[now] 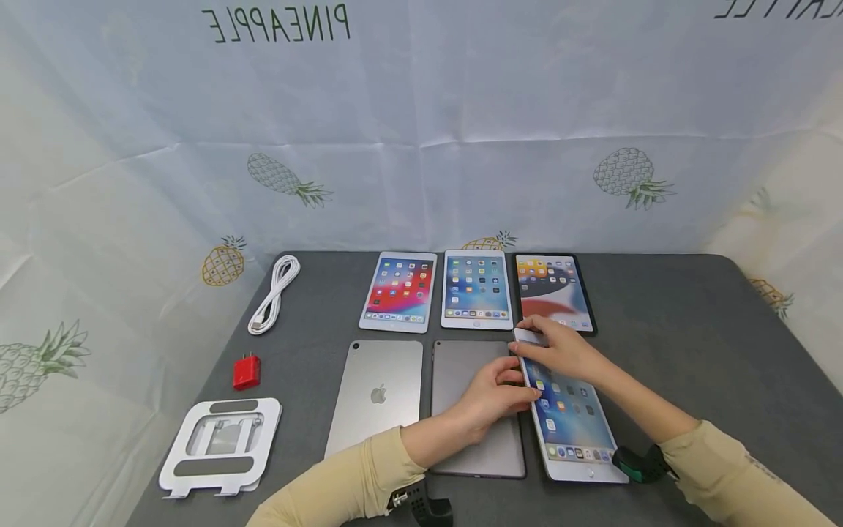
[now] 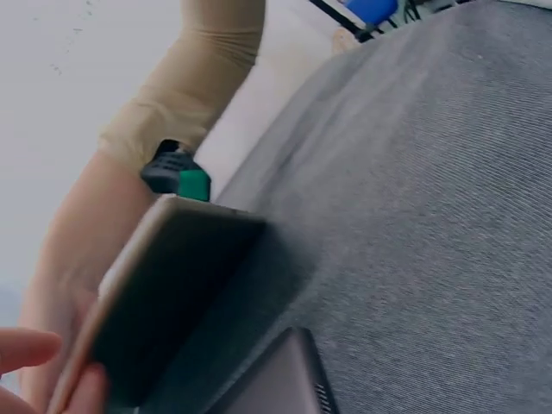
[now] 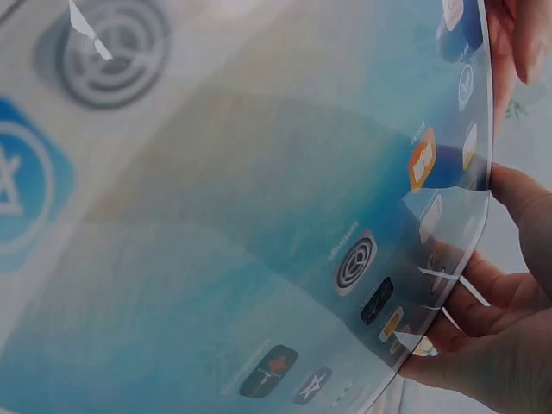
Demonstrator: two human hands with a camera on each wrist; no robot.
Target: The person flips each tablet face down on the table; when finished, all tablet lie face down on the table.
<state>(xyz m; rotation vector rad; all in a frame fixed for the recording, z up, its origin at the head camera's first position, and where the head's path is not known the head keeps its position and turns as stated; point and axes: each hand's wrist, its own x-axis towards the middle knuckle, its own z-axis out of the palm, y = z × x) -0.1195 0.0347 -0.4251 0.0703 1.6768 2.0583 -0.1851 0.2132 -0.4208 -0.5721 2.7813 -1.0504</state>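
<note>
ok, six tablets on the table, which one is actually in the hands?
The front-right tablet, screen lit and facing up: both the left hand and the right hand grip its edges. The other five lie flat, untouched.

I see both hands, left hand [image 1: 490, 399] and right hand [image 1: 560, 350], on a tablet [image 1: 569, 421] with a glossy glass screen. Just left of the left hand, two tablet backs [image 1: 378, 395] look like matt brushed metal. The counter [image 1: 672, 329] under my hands is grey, finely ribbed cloth. Sleeves [image 1: 342, 487] look like soft knit.
</note>
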